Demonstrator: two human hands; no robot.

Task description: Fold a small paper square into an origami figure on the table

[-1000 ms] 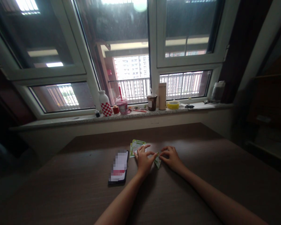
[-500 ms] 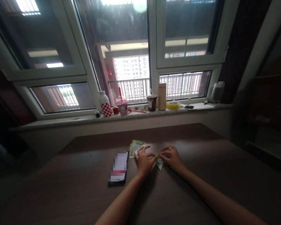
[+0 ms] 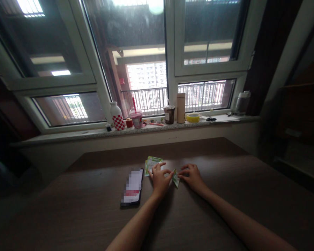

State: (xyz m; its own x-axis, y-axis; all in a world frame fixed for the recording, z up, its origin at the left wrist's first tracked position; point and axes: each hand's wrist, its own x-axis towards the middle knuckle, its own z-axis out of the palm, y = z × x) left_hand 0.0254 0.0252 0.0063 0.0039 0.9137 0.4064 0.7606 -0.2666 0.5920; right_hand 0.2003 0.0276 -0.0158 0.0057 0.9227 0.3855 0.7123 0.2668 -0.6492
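Between my hands is a small folded piece of green-and-white printed paper (image 3: 176,179), its pointed end toward me. My left hand (image 3: 160,179) pinches its upper left edge between thumb and index finger, the other fingers raised and spread. At the paper's right edge, the thumb and index fingertips of my right hand (image 3: 191,176) are closed together on it; the exact contact is too small to make out. Flat green-and-white printed sheets (image 3: 153,160) lie just beyond my left hand, partly covered by its fingers.
A phone (image 3: 132,187) with a blurred screen lies left of my left forearm on the brown table (image 3: 94,223). Along the windowsill (image 3: 94,132) stand a checkered bottle (image 3: 117,116), a pink drink cup (image 3: 136,117), a dark cup (image 3: 169,114), a tan box (image 3: 180,108) and yellow tape (image 3: 193,119).
The folded paper has shifted slightly left and away from me with my left fingertips, and has turned a little. My right fingertips have moved from its top to its right edge.
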